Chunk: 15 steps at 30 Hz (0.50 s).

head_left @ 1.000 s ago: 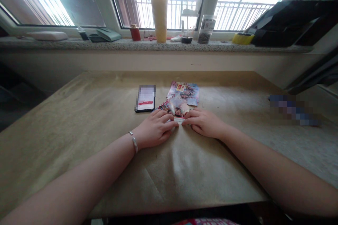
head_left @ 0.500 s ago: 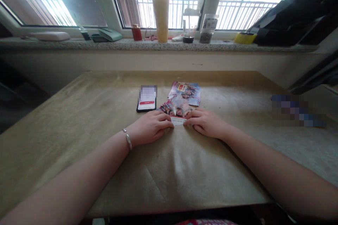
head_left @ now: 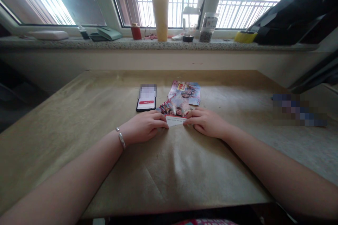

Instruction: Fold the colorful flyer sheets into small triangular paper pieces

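Note:
A colourful printed leaflet lies on the tan table, its near edge folded up to show a white strip. My left hand rests knuckles-up at the left end of that fold, fingertips pinched on the paper. A silver bracelet sits on its wrist. My right hand presses and pinches the right end of the same fold. A black phone with a lit screen lies just left of the leaflet, beyond my left hand.
A stone windowsill runs behind the table with a tall cup of pale drink, a small red can, a jar, a yellow object and dark trays. A blurred item lies at the table's right.
My left hand has slid leftward along the fold, and more of the white folded strip now shows between the two hands. The right hand has barely moved.

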Each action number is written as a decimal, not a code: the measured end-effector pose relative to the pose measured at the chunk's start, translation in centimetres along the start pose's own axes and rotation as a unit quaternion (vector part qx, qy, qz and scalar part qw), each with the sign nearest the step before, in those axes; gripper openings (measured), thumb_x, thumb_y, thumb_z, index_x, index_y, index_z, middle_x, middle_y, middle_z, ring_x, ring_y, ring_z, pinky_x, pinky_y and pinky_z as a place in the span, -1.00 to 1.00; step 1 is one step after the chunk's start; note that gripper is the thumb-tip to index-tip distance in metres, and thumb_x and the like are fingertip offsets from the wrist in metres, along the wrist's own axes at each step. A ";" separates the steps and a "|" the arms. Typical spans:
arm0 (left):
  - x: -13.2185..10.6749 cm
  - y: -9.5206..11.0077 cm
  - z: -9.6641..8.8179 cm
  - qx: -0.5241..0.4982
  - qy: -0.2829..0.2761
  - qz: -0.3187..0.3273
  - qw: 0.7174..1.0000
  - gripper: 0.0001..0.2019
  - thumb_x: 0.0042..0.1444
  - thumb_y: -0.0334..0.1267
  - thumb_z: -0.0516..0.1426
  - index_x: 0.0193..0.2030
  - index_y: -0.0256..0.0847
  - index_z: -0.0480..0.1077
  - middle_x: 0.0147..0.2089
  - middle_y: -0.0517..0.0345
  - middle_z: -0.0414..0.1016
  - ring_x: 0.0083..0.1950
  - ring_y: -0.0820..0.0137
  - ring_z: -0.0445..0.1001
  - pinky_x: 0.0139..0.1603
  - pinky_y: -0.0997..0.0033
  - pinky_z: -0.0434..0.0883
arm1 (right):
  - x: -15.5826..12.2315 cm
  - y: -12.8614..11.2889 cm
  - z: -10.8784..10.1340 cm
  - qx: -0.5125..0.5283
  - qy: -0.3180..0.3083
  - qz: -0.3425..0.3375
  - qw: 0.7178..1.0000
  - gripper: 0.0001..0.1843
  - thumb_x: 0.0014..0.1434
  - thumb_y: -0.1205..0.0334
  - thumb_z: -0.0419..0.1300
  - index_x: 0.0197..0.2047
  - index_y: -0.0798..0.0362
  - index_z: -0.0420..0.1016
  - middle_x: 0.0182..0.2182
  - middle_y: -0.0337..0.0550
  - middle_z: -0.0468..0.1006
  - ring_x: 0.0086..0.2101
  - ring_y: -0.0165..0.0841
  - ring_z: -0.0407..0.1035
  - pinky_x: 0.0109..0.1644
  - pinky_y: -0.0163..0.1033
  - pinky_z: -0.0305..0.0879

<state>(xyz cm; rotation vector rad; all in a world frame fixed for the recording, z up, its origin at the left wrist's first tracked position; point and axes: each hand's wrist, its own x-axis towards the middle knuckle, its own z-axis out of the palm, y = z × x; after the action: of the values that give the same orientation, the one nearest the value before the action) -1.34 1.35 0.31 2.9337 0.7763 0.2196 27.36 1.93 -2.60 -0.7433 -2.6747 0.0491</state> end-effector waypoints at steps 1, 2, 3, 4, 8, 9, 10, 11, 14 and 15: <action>-0.1 0.0 -0.1 -0.004 -0.001 -0.002 1.000 -0.61 0.10 -0.49 -0.03 -0.04 -0.07 0.46 0.01 0.14 0.44 0.04 0.35 0.37 0.11 0.31 0.35 | 0.0 0.0 0.0 -0.002 0.000 0.000 1.000 -0.62 0.15 0.45 0.02 -0.09 -0.04 0.55 -0.13 -0.10 0.52 -0.12 -0.28 0.35 -0.03 -0.15 0.32; -0.2 -0.1 -0.2 -0.008 -0.003 -0.004 1.000 -0.61 0.11 -0.49 -0.03 -0.04 -0.06 0.46 0.01 0.15 0.45 0.04 0.36 0.38 0.11 0.31 0.35 | 0.0 0.0 0.0 -0.004 0.000 0.000 1.000 -0.62 0.15 0.45 0.02 -0.08 -0.04 0.55 -0.13 -0.10 0.52 -0.12 -0.28 0.35 -0.04 -0.15 0.32; -0.2 -0.1 -0.3 -0.012 -0.005 -0.005 1.000 -0.61 0.12 -0.49 -0.03 -0.05 -0.05 0.47 0.02 0.17 0.45 0.04 0.36 0.38 0.11 0.31 0.35 | 0.0 0.0 0.0 -0.005 0.000 0.000 1.000 -0.62 0.15 0.44 0.03 -0.08 -0.04 0.55 -0.13 -0.10 0.52 -0.12 -0.28 0.35 -0.04 -0.16 0.32; -0.3 -0.1 -0.4 -0.015 -0.006 -0.006 1.000 -0.61 0.12 -0.49 -0.04 -0.05 -0.05 0.47 0.02 0.18 0.46 0.04 0.37 0.39 0.12 0.32 0.35 | 0.0 0.0 0.0 -0.006 -0.001 -0.002 1.000 -0.62 0.15 0.44 0.03 -0.08 -0.04 0.55 -0.14 -0.09 0.52 -0.11 -0.28 0.35 -0.04 -0.16 0.32; -0.5 -0.5 -0.5 -0.021 -0.015 -0.006 1.000 -0.58 0.06 -0.51 -0.01 -0.05 -0.02 0.48 0.05 0.24 0.47 0.06 0.38 0.41 0.14 0.33 0.35 | -0.1 0.1 0.1 -0.004 0.000 -0.006 1.000 -0.62 0.15 0.45 0.02 -0.08 -0.04 0.55 -0.14 -0.08 0.52 -0.11 -0.28 0.35 -0.03 -0.16 0.32; -0.6 -0.6 -0.4 -0.020 -0.017 -0.006 1.000 -0.57 0.04 -0.51 -0.01 -0.05 -0.02 0.49 0.06 0.25 0.47 0.06 0.38 0.41 0.14 0.34 0.35 | -0.1 0.1 0.2 -0.003 0.001 -0.005 1.000 -0.62 0.15 0.45 0.02 -0.08 -0.04 0.55 -0.14 -0.09 0.52 -0.11 -0.28 0.35 -0.03 -0.16 0.32; -0.7 -0.7 -0.4 -0.019 -0.017 -0.005 1.000 -0.56 0.03 -0.51 0.00 -0.05 -0.01 0.49 0.07 0.26 0.46 0.07 0.38 0.41 0.14 0.35 0.36 | -0.1 0.2 0.2 -0.002 0.002 -0.004 1.000 -0.61 0.14 0.45 0.02 -0.09 -0.04 0.55 -0.14 -0.09 0.52 -0.11 -0.28 0.35 -0.03 -0.16 0.32; -0.7 -0.8 -0.3 -0.018 -0.017 -0.004 1.000 -0.56 0.03 -0.51 0.00 -0.05 0.00 0.49 0.08 0.27 0.46 0.08 0.38 0.42 0.14 0.35 0.36 | -0.1 0.2 0.2 -0.001 0.003 -0.003 1.000 -0.61 0.14 0.45 0.02 -0.09 -0.04 0.55 -0.14 -0.09 0.52 -0.12 -0.28 0.35 -0.03 -0.16 0.32; -0.8 -1.1 -0.2 -0.017 -0.013 0.000 1.000 -0.54 0.03 -0.52 -0.02 -0.06 0.01 0.50 0.08 0.30 0.47 0.10 0.38 0.42 0.17 0.36 0.35 | -0.1 0.2 0.2 0.000 0.001 -0.002 1.000 -0.62 0.14 0.45 0.02 -0.09 -0.03 0.55 -0.14 -0.09 0.53 -0.11 -0.27 0.35 -0.03 -0.15 0.32; -0.9 -1.2 -0.1 -0.020 -0.011 0.002 1.000 -0.54 0.04 -0.52 -0.03 -0.07 0.01 0.50 0.08 0.30 0.48 0.10 0.39 0.42 0.17 0.36 0.35 | -0.1 0.2 0.2 0.002 -0.003 -0.001 1.000 -0.62 0.14 0.45 0.02 -0.09 -0.03 0.55 -0.14 -0.10 0.53 -0.11 -0.27 0.35 -0.03 -0.15 0.31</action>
<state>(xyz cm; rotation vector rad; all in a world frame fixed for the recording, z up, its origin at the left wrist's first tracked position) -2.72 1.99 0.17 2.8952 0.7554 0.2008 27.45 2.06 -2.80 -0.7405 -2.6806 0.0555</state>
